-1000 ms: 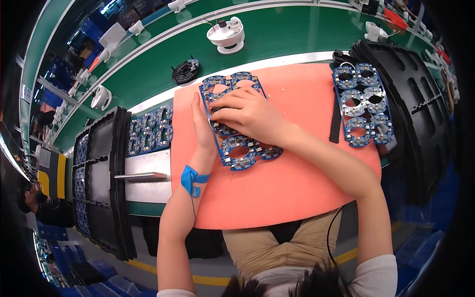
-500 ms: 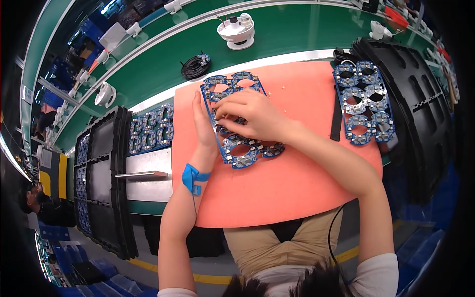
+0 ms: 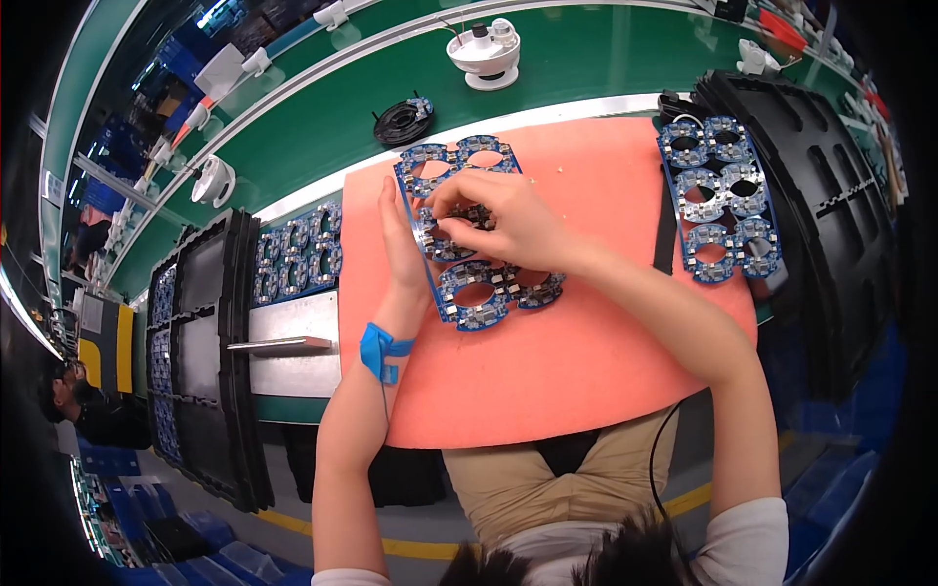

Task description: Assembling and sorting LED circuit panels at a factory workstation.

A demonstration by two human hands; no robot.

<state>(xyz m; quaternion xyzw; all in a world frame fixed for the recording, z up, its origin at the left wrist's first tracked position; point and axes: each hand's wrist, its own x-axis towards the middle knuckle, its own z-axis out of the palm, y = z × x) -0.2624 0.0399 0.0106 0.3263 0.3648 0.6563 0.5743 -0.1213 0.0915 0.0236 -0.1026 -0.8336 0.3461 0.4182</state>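
Observation:
A blue circuit-board panel (image 3: 469,293) with round holes lies on the salmon mat (image 3: 547,371). My left hand (image 3: 401,239) steadies the panel's left edge, fingers straight along it; a blue strap (image 3: 379,350) circles that wrist. Over the panel's middle, my right hand (image 3: 503,225) pinches one of the round board sections. A second blue panel (image 3: 718,200) rests at the mat's right edge, apart from both hands.
Black trays (image 3: 200,361) stand at the left, with another blue panel (image 3: 298,254) and a metal plate (image 3: 283,342) beside them. Black trays (image 3: 831,195) fill the right side. On the green belt (image 3: 586,59) sit a white device (image 3: 484,51) and a black coil (image 3: 399,119).
My right hand has shifted slightly toward the panel's upper middle, fingers curling tighter on a board section. The left hand stays along the panel's left edge.

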